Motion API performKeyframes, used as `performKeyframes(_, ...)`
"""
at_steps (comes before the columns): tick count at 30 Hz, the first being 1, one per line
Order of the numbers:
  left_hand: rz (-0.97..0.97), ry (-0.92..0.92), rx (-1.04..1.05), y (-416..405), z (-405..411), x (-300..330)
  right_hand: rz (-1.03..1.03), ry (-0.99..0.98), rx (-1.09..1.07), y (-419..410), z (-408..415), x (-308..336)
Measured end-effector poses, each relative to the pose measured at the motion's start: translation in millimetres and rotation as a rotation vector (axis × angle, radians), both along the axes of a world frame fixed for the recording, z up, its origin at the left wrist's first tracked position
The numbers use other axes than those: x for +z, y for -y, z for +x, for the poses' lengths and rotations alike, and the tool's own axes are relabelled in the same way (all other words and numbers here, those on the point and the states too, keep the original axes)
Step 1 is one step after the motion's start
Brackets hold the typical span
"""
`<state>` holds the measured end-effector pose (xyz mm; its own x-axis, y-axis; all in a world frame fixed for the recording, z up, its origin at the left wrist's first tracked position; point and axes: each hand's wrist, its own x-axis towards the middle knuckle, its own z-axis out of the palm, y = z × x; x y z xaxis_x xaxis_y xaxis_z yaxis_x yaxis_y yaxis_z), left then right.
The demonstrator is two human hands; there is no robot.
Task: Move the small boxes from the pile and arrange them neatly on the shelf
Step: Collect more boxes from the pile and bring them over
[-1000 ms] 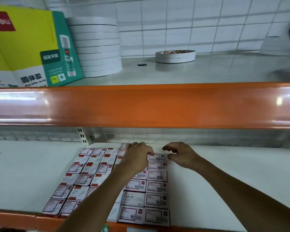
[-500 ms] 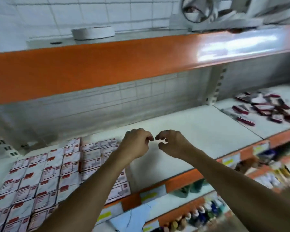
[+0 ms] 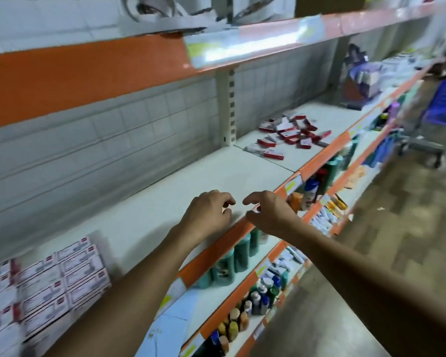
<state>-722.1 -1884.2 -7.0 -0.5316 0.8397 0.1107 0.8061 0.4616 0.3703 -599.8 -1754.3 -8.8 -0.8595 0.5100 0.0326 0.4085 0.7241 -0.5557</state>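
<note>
Item: shelf (image 3: 165, 191), white deck with an orange front lip, running from near left to far right. Item: arranged small boxes (image 3: 62, 276), white with red marks, laid flat in tight rows at the near left end; blurred, so a count cannot be given. Item: pile of small boxes (image 3: 289, 134), loose and overlapping at mixed angles, on the next shelf section at far right, past the upright post (image 3: 229, 106), well apart from the arranged block. Item: left hand (image 3: 209, 215), over the bare middle of the deck, fingers loosely curled, holding nothing. Item: right hand (image 3: 271, 213), just beside the left, above the front lip, fingers likewise loosely curled and empty; the two hands are near but not touching. Item: bottles (image 3: 232, 261) on the lower shelf beneath, with smaller goods on the tier below that. Judged stage: between loads, hands heading for the pile. Hazards, as judgement: a hasty grab into the jumbled pile could push boxes off the front lip onto the bottles or the floor; carrying too many at once could drop one along the way; setting new boxes down roughly could nudge the finished rows out of line.
</note>
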Motion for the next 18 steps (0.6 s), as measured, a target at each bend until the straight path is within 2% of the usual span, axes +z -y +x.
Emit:
performKeyframes(10,0.056,-0.010,-0.128,-116.1,54.6,7.5,0.003,-0.023,-0.193,-94.7,76.0,2.5)
performKeyframes(18,0.127,0.002,-0.121,-223.8,91.2,18.8,0.079,-0.004,-0.185,-190.4,121.6,15.2)
